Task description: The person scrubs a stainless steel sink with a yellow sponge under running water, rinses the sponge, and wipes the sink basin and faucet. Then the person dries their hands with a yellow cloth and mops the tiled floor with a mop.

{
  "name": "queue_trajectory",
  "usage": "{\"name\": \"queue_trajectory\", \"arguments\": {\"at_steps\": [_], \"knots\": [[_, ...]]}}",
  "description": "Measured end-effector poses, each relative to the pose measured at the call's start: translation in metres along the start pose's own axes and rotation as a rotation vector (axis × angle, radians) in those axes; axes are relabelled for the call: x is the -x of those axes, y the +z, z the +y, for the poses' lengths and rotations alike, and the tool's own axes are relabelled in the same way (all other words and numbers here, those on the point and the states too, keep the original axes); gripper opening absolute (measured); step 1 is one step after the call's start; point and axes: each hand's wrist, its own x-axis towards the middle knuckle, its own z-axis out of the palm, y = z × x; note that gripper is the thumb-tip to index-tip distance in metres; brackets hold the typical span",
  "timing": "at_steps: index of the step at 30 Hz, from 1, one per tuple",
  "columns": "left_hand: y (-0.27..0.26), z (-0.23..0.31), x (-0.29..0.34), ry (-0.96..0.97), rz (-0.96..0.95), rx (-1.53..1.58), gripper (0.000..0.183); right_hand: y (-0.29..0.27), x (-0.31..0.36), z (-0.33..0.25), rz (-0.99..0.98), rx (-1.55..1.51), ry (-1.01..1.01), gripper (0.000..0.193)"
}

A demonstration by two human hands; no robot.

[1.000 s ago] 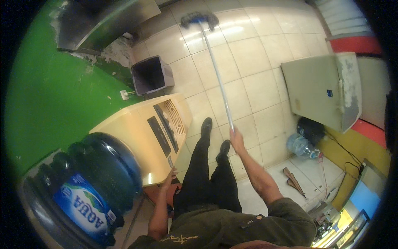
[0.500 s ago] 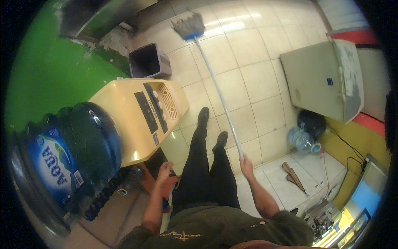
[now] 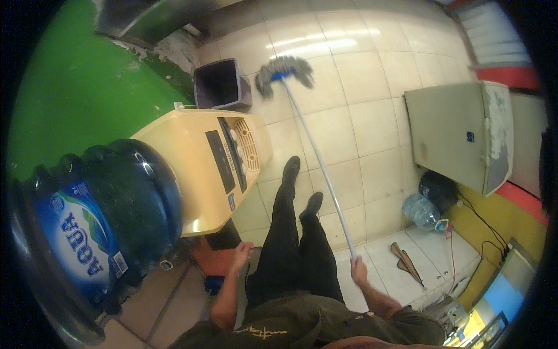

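Observation:
My right hand (image 3: 358, 271) is wrapped round the upper end of a mop's pale handle (image 3: 319, 152), at my right side. The handle slants forward and left across the floor. At its far end the mop head (image 3: 297, 68), grey strings on a blue holder, lies spread on the tiles just right of a dark bin (image 3: 249, 93). Nothing shows in my left hand (image 3: 244, 251), which hangs by my left thigh with its fingers loosely bent and apart. It is nearest to the yellow water dispenser (image 3: 197, 168).
A large blue water bottle (image 3: 136, 203) tops the dispenser at my left. To the right stand a small worn fridge (image 3: 447, 134) and an empty clear water bottle (image 3: 419, 210). A folded brown umbrella-like item (image 3: 407, 264) lies on white tiles. Cables (image 3: 488, 230) run along the yellow wall.
The mop head has come back toward me, from beyond the bin to beside it, and its strings have spread sideways. My right hand has drawn back with the handle. The view has shifted slightly.

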Motion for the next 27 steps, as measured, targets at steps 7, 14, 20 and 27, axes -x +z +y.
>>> {"name": "queue_trajectory", "arguments": {"at_steps": [7, 14, 20, 27], "knots": [[0.002, 0.049, 0.010, 0.102, 0.040, 0.097, 0.028, -0.072, -0.276, -0.359, -0.025, -0.454, -0.358, 0.043], [0.002, 0.075, 0.011, 0.254, 0.057, 0.019, 0.028, -0.041, -0.266, -0.392, 0.159, -0.433, -0.449, 0.048], [0.002, 0.035, -0.004, 0.077, -0.004, 0.001, 0.029, 0.033, -0.086, -0.085, 0.077, -0.334, -0.160, 0.038], [0.009, -0.006, -0.014, 0.049, -0.032, -0.063, 0.031, 0.015, 0.187, 0.123, -0.107, 0.089, 0.282, 0.047]]}}
